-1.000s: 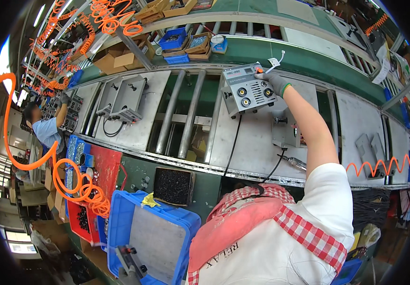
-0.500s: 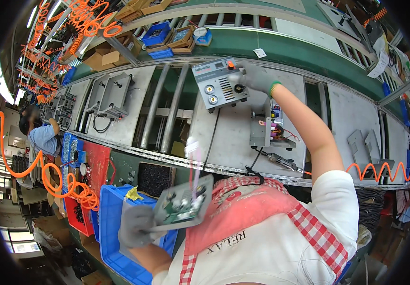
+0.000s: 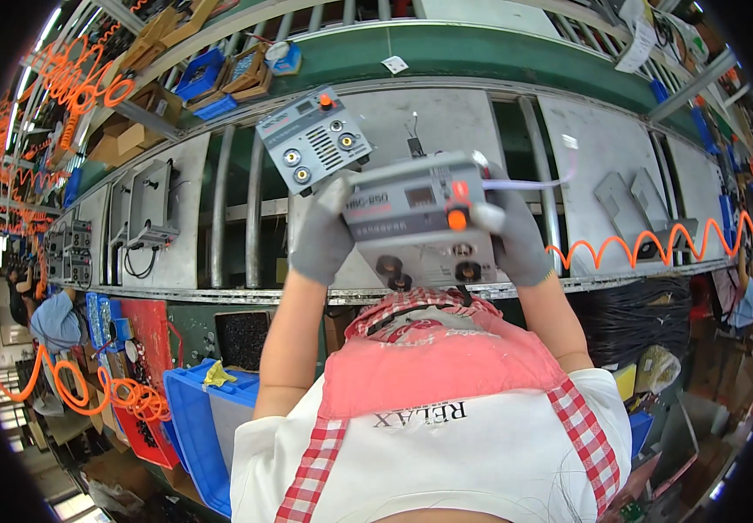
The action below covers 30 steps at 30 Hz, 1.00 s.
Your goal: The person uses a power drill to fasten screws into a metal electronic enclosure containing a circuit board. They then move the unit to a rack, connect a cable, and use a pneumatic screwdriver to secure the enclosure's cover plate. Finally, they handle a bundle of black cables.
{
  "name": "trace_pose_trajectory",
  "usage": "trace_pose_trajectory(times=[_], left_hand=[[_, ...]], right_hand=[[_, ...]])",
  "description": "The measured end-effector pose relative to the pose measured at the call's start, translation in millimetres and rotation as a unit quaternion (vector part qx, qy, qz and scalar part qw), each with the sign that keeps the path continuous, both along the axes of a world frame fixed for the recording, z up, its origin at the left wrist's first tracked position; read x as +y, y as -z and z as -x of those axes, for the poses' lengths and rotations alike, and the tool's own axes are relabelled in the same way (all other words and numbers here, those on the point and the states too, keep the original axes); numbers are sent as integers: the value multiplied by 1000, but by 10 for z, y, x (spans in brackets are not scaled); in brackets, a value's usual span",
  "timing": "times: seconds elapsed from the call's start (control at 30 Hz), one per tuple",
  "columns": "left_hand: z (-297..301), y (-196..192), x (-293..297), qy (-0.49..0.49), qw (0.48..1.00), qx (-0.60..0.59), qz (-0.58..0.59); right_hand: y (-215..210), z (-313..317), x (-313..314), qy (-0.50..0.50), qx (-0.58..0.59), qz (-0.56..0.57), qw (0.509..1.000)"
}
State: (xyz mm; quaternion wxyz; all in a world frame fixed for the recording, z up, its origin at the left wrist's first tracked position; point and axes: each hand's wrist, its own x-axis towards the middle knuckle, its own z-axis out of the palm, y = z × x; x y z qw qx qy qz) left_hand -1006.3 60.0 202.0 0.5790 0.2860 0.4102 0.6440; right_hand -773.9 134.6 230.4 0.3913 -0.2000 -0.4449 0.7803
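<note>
The grey control panel [image 3: 402, 209] is up in front of the chest, above the roller line, gripped at one end by the left hand [image 3: 322, 234] and at the other by the right hand [image 3: 520, 228], the gloved fingers of each closed around its edges. Its darker upper face carries lettering, a small dark display window and orange knobs; a white lead trails off to the right. Below shows a paler face with round black fittings, though whether it belongs to the same piece I cannot tell. A second panel [image 3: 313, 139], with vent slots, round sockets and an orange knob, sits just beyond the left hand. Pale metal plates [image 3: 433, 109] lie along the rollers [image 3: 222, 209]. On the near side, the green tabletop [image 3: 199, 334] bears a tray of black parts [image 3: 243, 340] beside a blue bin [image 3: 186, 427]. An orange coiled hose [image 3: 655, 242] crosses at right, and a co-worker in blue [image 3: 55, 321] is at far left.
</note>
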Motion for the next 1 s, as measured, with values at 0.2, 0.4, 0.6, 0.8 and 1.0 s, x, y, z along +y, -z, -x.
trace_pose_trajectory(times=[0.2, 0.4, 0.6, 0.8, 1.0], left_hand=[[-176, 944, 213, -1, 946, 317, 72], [-358, 1004, 350, -41, 956, 275, 90], [-385, 1016, 427, -14, 994, 74, 73], [-242, 1105, 365, -102, 990, 67, 75], [409, 861, -4, -501, 805, 315, 47]], right_hand=[[802, 53, 584, 3, 5, 164, 986], [942, 235, 947, 62, -63, 96, 991], [954, 332, 1100, 66, -147, 75, 984], [1004, 236, 1518, 225, -458, -348, 787], [-19, 589, 1667, 297, -417, -527, 679]])
